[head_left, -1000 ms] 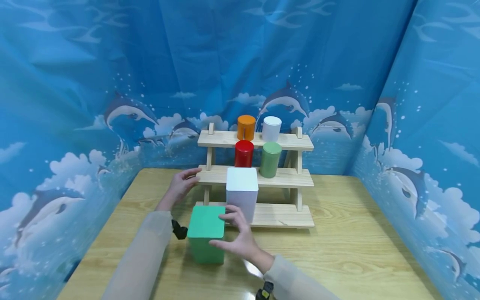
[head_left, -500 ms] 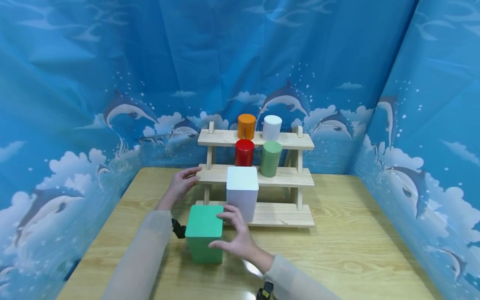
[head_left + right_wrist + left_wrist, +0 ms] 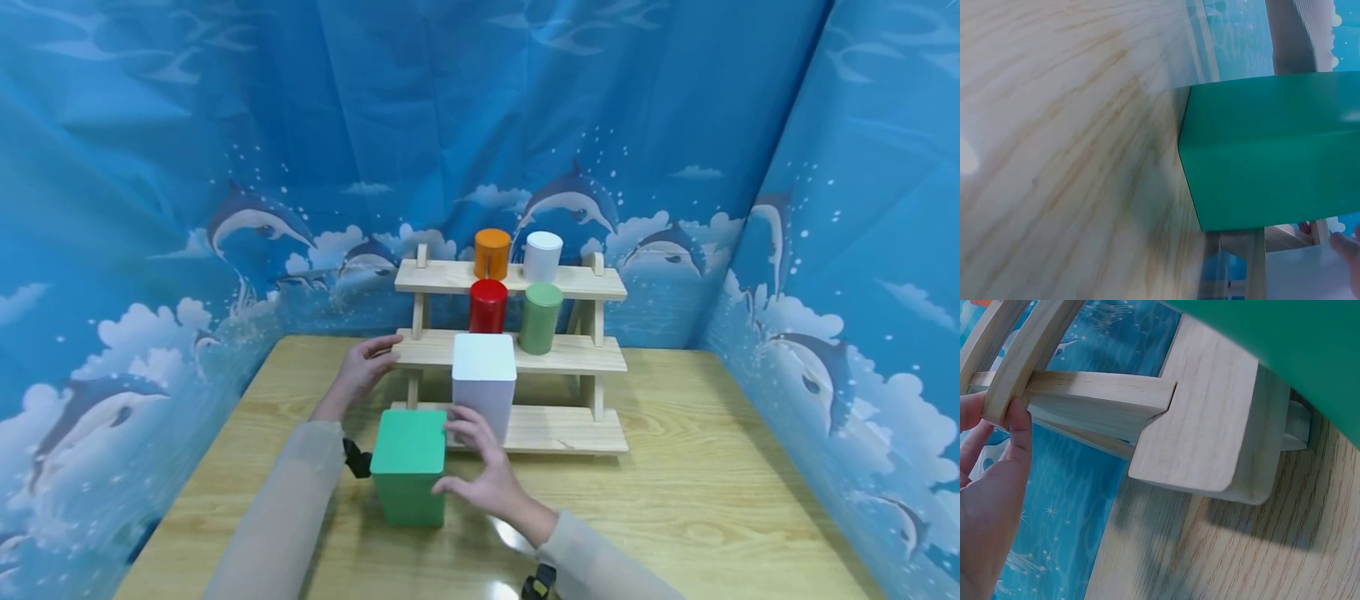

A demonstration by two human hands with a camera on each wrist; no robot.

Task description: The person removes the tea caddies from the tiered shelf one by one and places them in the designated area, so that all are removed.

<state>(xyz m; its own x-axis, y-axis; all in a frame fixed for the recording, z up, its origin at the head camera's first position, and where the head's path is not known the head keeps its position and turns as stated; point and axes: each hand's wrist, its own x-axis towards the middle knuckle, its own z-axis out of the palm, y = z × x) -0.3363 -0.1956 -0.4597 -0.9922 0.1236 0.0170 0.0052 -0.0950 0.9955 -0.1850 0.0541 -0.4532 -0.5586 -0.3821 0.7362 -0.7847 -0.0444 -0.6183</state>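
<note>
A three-tier wooden display stand [image 3: 577, 357] stands at the middle of the table. My left hand [image 3: 360, 379] pinches the left end of its middle board, with thumb and fingers around the board in the left wrist view. In front of the stand, a green box [image 3: 408, 442] with a square top rests upright on the table. Just right of this box is my right hand [image 3: 491, 475], fingers spread and holding nothing; whether the thumb touches the box I cannot tell. Behind that hand, a white box [image 3: 483, 358] stands on the lowest board.
On the top board are an orange cylinder [image 3: 492, 250] and a white cylinder [image 3: 542, 257]. A red cylinder [image 3: 488, 307] and a light green cylinder [image 3: 542, 319] occupy the middle board. Blue dolphin-print curtains [image 3: 480, 125] surround the wooden table [image 3: 712, 483].
The green box has shifted slightly left. My right hand's fingers have come off its edge, and the hand has moved a little right. My left hand stays on the stand.
</note>
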